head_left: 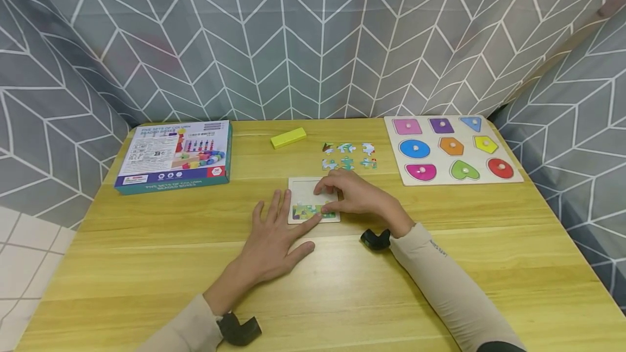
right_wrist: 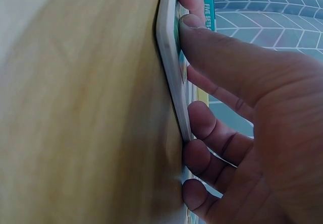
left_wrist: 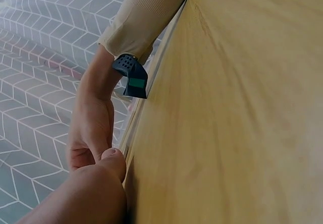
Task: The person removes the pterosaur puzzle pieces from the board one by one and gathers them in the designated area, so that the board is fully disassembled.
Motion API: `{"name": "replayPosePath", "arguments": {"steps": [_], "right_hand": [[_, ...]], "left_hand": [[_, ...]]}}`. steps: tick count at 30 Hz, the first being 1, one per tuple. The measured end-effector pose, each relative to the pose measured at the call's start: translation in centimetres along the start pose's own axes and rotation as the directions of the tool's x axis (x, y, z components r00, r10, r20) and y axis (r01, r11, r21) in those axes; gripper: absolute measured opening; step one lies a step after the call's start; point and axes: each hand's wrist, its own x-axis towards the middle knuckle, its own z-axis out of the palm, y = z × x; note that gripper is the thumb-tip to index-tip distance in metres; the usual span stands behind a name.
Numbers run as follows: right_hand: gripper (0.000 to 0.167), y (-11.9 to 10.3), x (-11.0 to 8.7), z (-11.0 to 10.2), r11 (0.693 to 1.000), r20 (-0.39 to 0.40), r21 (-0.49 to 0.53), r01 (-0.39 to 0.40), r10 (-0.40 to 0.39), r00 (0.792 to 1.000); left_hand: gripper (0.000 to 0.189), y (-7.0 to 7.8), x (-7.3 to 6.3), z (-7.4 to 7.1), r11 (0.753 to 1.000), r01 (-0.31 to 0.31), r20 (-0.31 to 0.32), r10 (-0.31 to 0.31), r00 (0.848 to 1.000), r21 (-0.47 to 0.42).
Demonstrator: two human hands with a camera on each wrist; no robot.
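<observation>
A puzzle tray (head_left: 304, 189) has its near row (head_left: 305, 212) apparently filled, six loose pieces (head_left: 347, 164) remaining beyond it, left grip (head_left: 270, 244) and right grip (head_left: 356, 194) touching it, both spread apart.

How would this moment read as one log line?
left hand: index finger on puzzle board | right hand: thumb on puzzle piece | loose pieces: two rows beyond board

Gray curtain (head_left: 303, 42) with white chevron lines hangs in folds behind and along both sides. Yellowish wood-grain table (head_left: 161, 232) fills most of the floor space, pale sheen near front middle. White square-tiled floor (head_left: 24, 254) shows lower left.
</observation>
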Motion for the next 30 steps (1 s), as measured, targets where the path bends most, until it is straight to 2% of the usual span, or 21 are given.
{"name": "replayPosePath", "arguments": {"steps": [10,15,19,26,30], "right_hand": [[0.029,0.0,-0.1,0.1,1.0,0.003,-0.001,-0.005,0.005,1.0],[0.021,-0.1,0.0,0.0,1.0,-0.031,-0.024,0.015,-0.016,0.999],[0.022,-0.3,0.5,0.2,0.998,-0.042,-0.048,0.047,-0.049,0.998],[0.026,-0.6,1.4,0.3,0.991,0.019,0.08,0.106,-0.108,0.994],[0.028,-0.7,1.9,0.3,0.984,0.045,0.118,0.136,-0.142,0.989]], "left_hand": [[0.056,0.1,0.1,0.1,1.0,-0.003,0.013,0.003,1.0,-0.004],[0.056,0.1,0.2,0.0,1.0,-0.002,0.021,0.003,1.0,-0.002],[0.055,0.1,0.1,0.0,1.0,-0.007,0.02,0.007,1.0,-0.004],[0.054,0.1,0.0,-0.2,1.0,-0.014,0.005,0.014,1.0,0.012],[0.054,0.1,0.0,-0.3,1.0,-0.01,0.006,0.01,1.0,0.019]]}}
